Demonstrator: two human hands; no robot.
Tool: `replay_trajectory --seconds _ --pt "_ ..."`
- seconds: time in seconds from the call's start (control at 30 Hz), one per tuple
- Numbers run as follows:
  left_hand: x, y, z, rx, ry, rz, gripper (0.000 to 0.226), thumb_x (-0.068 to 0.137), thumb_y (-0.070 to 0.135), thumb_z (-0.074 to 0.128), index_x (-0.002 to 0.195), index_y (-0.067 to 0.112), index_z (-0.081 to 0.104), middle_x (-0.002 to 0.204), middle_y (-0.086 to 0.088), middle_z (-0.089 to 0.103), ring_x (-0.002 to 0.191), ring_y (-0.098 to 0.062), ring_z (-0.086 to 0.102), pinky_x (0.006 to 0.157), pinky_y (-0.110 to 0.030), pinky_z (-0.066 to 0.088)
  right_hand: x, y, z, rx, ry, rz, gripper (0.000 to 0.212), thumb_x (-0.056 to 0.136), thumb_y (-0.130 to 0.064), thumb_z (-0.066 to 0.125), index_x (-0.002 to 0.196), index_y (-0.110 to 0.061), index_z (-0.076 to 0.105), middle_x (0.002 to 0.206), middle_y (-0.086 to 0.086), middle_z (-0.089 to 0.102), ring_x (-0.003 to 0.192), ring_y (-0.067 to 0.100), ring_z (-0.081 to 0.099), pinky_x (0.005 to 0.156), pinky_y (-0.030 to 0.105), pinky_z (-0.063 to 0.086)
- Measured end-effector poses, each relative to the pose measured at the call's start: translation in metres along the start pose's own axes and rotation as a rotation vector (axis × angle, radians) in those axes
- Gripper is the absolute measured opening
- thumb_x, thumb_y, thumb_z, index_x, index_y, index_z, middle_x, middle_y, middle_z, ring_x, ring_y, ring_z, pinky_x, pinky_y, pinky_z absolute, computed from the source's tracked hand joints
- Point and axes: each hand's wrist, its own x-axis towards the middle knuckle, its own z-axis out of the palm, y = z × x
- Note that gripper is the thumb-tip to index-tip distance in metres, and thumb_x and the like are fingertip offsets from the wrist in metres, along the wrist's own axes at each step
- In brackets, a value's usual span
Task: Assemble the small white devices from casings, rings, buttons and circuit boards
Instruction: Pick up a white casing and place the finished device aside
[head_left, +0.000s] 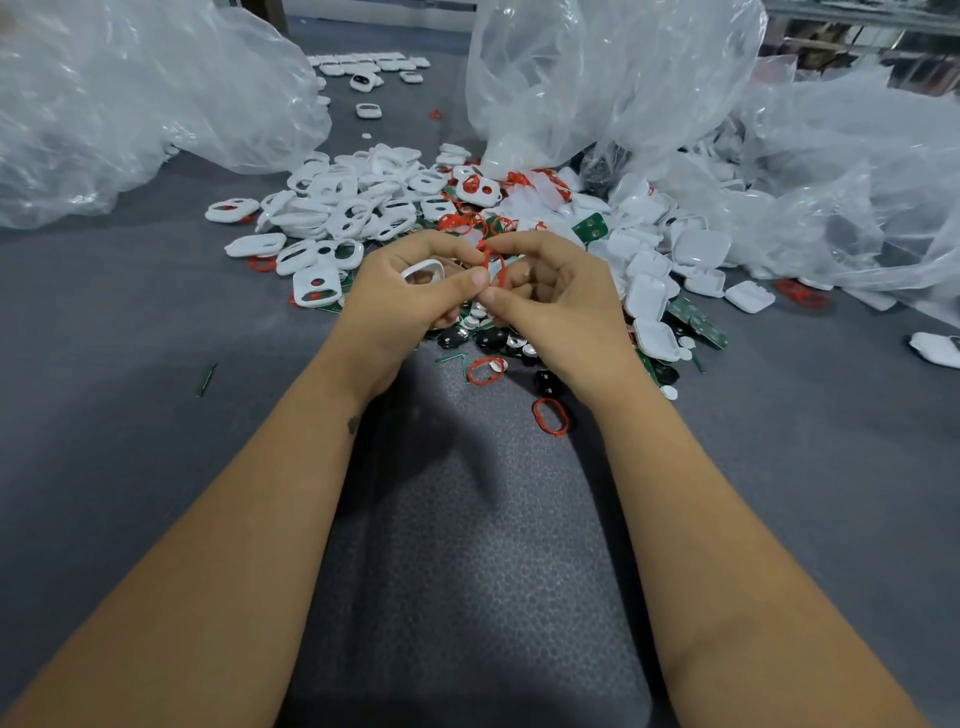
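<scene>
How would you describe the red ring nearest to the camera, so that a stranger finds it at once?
Start at the right forearm on the grey table. Just left of its wrist lies a red ring, alone on bare mat. Unlike the other rings, it lies nearest the camera, outside the parts pile.

There is one view only, from the camera on my head, wide-angled, looking forward and steeply down along my forearms, which run in from the bottom corners and meet near the frame's centre. My left hand (410, 291) and right hand (550, 291) sit close under the lens. The grey table (130, 364) fills the lower and middle frame and bends toward the edges. The far table edge and the clear plastic bags (613, 78) run along the top.
</scene>
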Motion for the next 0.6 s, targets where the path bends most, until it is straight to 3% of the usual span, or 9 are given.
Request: replay_trajectory --seconds 0.1,0.17,0.23,0.3,0.37,0.47,0.6 --pt "0.0024 0.0002 0.0028 -0.002 -0.004 -0.021 0.006 0.079 0.018 0.071 0.084 0.02 0.07 0.071 -0.01 0.058 0.053 -0.01 0.045 0.051 -0.018 0.04 0.0009 0.001 0.0 -0.019 -0.003 -0.001 0.03 0.08 0.002 0.073 0.108 -0.007 0.065 0.067 -0.001 0.052 0.063 0.011 0.048 0.064 0.025 0.046" --pt "0.0043 0.0024 0.0062 -0.078 -0.005 -0.073 0.011 0.082 0.023 0.062 0.084 0.013 0.067 0.068 -0.006 0.057 0.052 -0.01 0.039 0.047 -0.017 0.034 0.0013 0.0025 0.0 -0.025 0.005 0.007 0.028 0.08 -0.002 0.075 0.105 -0.009 0.065 0.069 0.002 0.054 0.064 0.014 0.049 0.063 0.028 0.046" --pt "0.0054 0.0054 0.0063 -0.276 -0.01 -0.166 0.029 0.084 0.028 0.046 0.089 0.006 0.065 0.065 -0.002 0.052 0.053 -0.009 0.035 0.045 -0.018 0.027 0.0019 0.0039 0.0 -0.031 0.028 -0.001 0.026 0.079 -0.004 0.076 0.101 -0.012 0.066 0.076 0.005 0.058 0.069 0.015 0.051 0.068 0.034 0.049" --pt "0.0052 0.0067 0.0049 -0.357 0.0 -0.189 0.038 0.089 0.02 0.031 0.098 0.002 0.064 0.071 -0.001 0.05 0.059 -0.008 0.037 0.05 -0.018 0.03 0.0027 0.0045 0.0001 -0.04 0.044 -0.022 0.026 0.079 -0.003 0.075 0.099 -0.016 0.066 0.085 0.007 0.062 0.075 0.014 0.054 0.075 0.036 0.053" --pt "0.005 0.0068 0.0054 -0.246 0.029 -0.204 0.038 0.091 0.002 0.026 0.103 0.006 0.062 0.085 0.0 0.056 0.071 -0.007 0.047 0.061 -0.019 0.039 0.003 0.0044 0.0009 -0.035 0.046 -0.04 0.027 0.08 0.0 0.074 0.1 -0.017 0.065 0.088 0.005 0.062 0.077 0.012 0.055 0.077 0.032 0.052" --pt "0.0051 0.007 0.0076 0.016 0.052 -0.135 0.038 0.092 -0.013 0.04 0.114 0.013 0.057 0.1 0.004 0.063 0.09 -0.005 0.059 0.082 -0.018 0.047 0.0022 0.0043 0.0023 -0.071 0.033 -0.06 0.028 0.079 -0.001 0.074 0.102 -0.014 0.065 0.086 -0.001 0.061 0.075 0.01 0.055 0.076 0.032 0.052" --pt "0.0002 0.0046 0.0057 0.094 0.062 -0.014 0.037 0.09 -0.007 0.06 0.125 0.004 0.058 0.109 -0.003 0.07 0.098 -0.01 0.068 0.088 -0.021 0.052 -0.0001 0.0061 0.0032 -0.18 0.06 -0.1 0.028 0.079 -0.006 0.075 0.103 -0.018 0.065 0.089 -0.005 0.061 0.079 0.008 0.057 0.077 0.027 0.052"
